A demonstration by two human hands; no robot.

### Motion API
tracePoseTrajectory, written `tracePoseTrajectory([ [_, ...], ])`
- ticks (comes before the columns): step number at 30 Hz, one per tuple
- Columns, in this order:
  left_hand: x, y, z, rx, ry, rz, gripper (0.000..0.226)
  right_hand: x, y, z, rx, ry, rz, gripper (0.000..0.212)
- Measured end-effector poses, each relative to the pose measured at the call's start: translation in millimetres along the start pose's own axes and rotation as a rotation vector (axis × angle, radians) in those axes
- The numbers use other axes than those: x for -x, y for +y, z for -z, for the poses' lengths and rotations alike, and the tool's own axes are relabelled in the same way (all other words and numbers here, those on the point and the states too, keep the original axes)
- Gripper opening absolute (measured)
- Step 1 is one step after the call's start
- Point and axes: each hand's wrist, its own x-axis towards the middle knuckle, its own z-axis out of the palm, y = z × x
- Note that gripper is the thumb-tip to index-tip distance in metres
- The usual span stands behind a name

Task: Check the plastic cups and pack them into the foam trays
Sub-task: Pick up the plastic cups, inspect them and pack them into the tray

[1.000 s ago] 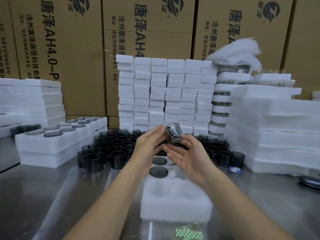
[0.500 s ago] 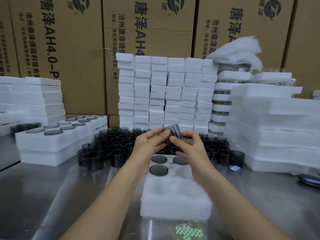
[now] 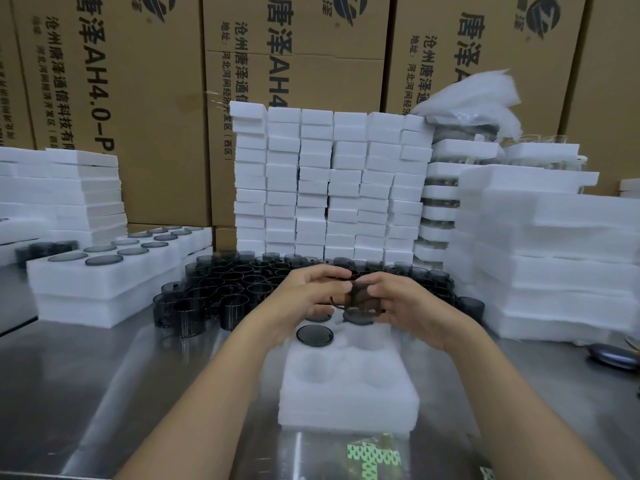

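Left hand (image 3: 311,292) and right hand (image 3: 403,303) pinch a smoky, translucent cylindrical cup (image 3: 360,296) | over a white foam tray (image 3: 346,408) with round pockets | on a brushed-steel table (image 3: 86,393)

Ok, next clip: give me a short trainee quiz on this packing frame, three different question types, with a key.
1. True or false: both the left hand and the right hand hold the dark cup.
2. The loose cups stand on the steel table. Where, relative to the front foam tray? A) behind it; B) in front of it; C) on top of it.
3. Fill in: the two nearest pockets of the front foam tray are ____.
Key: 1 true; 2 A; 3 empty.
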Motion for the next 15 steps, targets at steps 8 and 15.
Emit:
tracePoseTrajectory([
  [8,6.1,4.9,3.0,-0.297,-0.192,0.033,0.044,8.5,1.9,13.4,0.246,-0.177,-0.033,0.054],
  [15,6.2,3.9,7.6,-0.321,-0.244,0.024,0.049,7.7,4.1,12.6,0.266,-0.252,-0.041,0.046],
])
